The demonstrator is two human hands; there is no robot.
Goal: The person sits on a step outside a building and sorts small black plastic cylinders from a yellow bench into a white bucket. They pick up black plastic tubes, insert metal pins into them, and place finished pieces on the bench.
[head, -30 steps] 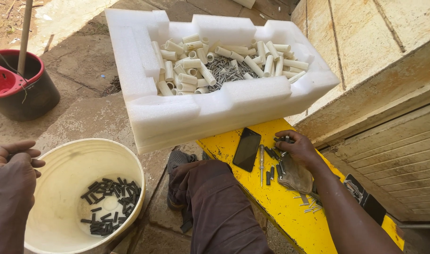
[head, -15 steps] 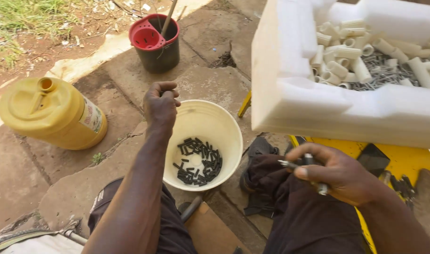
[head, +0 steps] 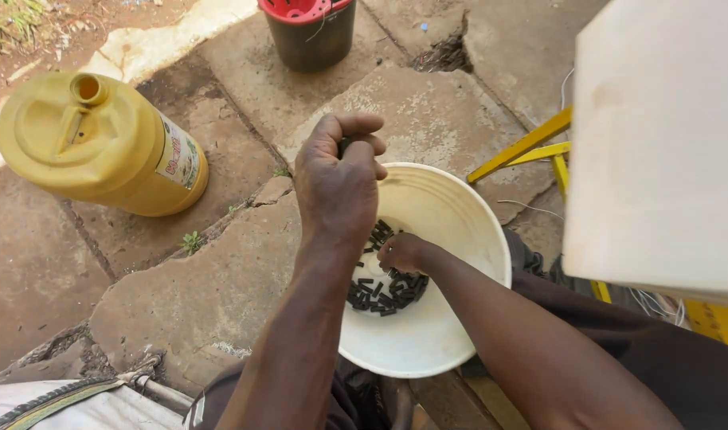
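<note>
— Moved since half a sec ago?
— Yep, my right hand [head: 401, 253] left my lap, now down in the white bucket [head: 459, 239], fingers bunched on the black pieces [head: 384, 291] at the bottom.
— Left hand [head: 338, 179]?
— At the bucket's far rim, fingers curled shut; can't tell if they hold anything.
— Around it?
— Yellow jerrycan [head: 101, 143] to the left on the stone floor, dark pot w/ red lid [head: 308, 28] beyond.

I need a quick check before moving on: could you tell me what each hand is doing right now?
Left hand: curled shut above the white bucket; contents cannot be told.
Right hand: down among the small black pieces; grip cannot be told.
</note>
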